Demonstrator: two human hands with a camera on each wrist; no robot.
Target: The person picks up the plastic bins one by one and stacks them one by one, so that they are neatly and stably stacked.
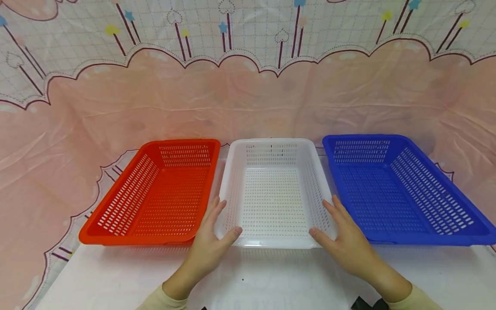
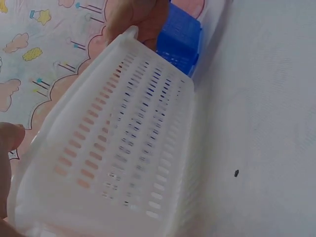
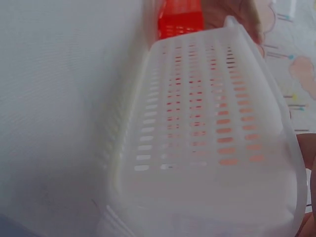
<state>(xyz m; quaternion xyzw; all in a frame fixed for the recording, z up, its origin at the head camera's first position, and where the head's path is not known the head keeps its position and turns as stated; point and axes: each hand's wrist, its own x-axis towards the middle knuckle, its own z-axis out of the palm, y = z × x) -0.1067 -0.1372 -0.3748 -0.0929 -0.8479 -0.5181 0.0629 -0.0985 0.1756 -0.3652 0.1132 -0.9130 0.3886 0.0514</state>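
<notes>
A white perforated plastic basket (image 1: pixel 271 242) stands between a red basket (image 1: pixel 128 240) and a blue basket (image 1: pixel 418 239). At its near left corner is my left hand (image 1: pixel 209 245), fingers fairly straight along the left rim and thumb extended over the front rim. My right hand (image 1: pixel 346 241) mirrors this at the near right corner. Both wrist views show the white basket's slotted front wall, seen in the left wrist view (image 2: pixel 123 128) and the right wrist view (image 3: pixel 197 113). How firmly the fingers touch the rim cannot be told. No contents show in any basket.
All three baskets stand in a row on a white tabletop (image 1: pixel 271 284). Behind them hangs a pink patterned cloth (image 1: pixel 271 103). A dark object (image 1: pixel 370 304) lies at the bottom edge near the right forearm, and a small black speck (image 1: pixel 243 279) marks the tabletop.
</notes>
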